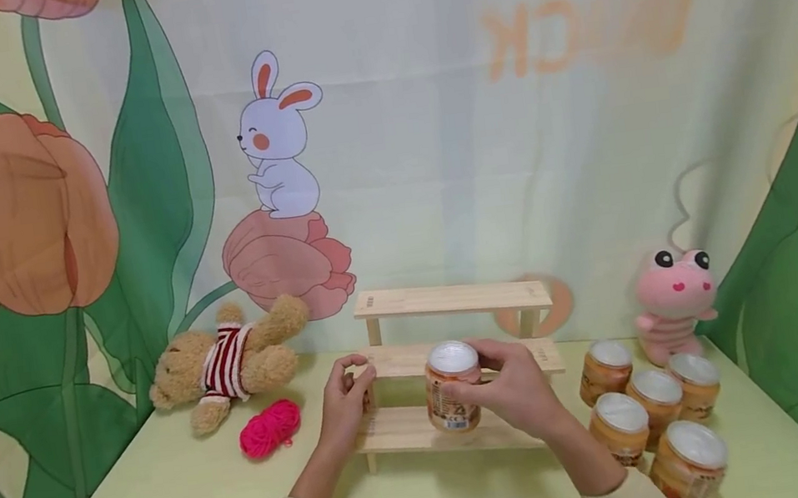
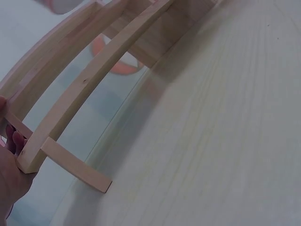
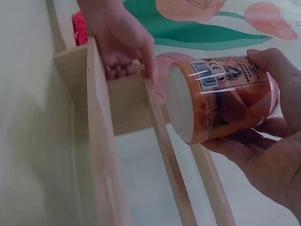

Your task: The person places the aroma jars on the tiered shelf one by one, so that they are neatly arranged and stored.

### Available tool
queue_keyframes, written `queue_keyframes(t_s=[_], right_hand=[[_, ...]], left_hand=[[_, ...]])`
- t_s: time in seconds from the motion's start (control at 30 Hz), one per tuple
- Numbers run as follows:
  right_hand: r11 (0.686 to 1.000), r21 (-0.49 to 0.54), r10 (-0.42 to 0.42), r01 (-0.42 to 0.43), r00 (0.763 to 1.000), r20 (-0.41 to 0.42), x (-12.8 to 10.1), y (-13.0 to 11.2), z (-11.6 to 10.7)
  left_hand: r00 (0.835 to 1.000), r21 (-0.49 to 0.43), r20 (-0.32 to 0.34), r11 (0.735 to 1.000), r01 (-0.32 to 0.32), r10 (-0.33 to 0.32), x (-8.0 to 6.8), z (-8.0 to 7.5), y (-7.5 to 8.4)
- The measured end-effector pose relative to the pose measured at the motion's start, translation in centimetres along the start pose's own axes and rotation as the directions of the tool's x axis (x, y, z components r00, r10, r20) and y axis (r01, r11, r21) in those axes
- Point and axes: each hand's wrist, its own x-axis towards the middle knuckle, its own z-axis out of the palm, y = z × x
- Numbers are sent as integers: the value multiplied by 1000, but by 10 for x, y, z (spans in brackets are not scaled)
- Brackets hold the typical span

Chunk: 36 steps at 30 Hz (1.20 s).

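A three-tier light wooden shelf (image 1: pixel 451 299) stands on the table. My left hand (image 1: pixel 345 397) grips its left side near the middle tier; in the right wrist view that left hand (image 3: pixel 123 35) has its thumb on the wood and fingers curled beneath. Between thumb and fingers, my right hand (image 1: pixel 522 388) holds a clear jar (image 1: pixel 454 393) with an orange printed label and a silvery-white lid. The jar is upright, in front of the middle tier and over the lowest one. In the right wrist view the jar's base (image 3: pixel 180 103) appears apart from the shelf.
Several similar jars (image 1: pixel 622 426) are grouped at the right. Behind them sits a pink plush toy (image 1: pixel 671 306). To the left lie a teddy bear (image 1: pixel 232 359) in a striped top and a bundle of pink yarn (image 1: pixel 270 428). A printed curtain (image 1: pixel 417 154) hangs behind the shelf.
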Motion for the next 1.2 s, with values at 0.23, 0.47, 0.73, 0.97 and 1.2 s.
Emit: queue_keyframes(t_s=[0.23, 0.47, 0.73, 0.97, 1.2], right_hand=[[999, -46, 4, -5, 1000, -30, 30, -18, 19], [997, -72, -32, 29, 999, -44, 72, -28, 23], [999, -10, 38, -39, 994, -106, 98, -18, 21], [999, 0, 39, -39, 991, -125, 112, -16, 24], [998, -64, 18, -28, 987, -162, 122, -20, 26]], left_hand=[[1000, -7, -8, 1000, -10, 10, 0, 2, -1], [999, -3, -39, 1000, -6, 6, 2, 0, 0], [1000, -23, -21, 1000, 17, -17, 0, 1, -1], [1000, -42, -22, 999, 14, -15, 1, 2, -1], [1000, 12, -16, 1000, 2, -2, 0, 2, -1]])
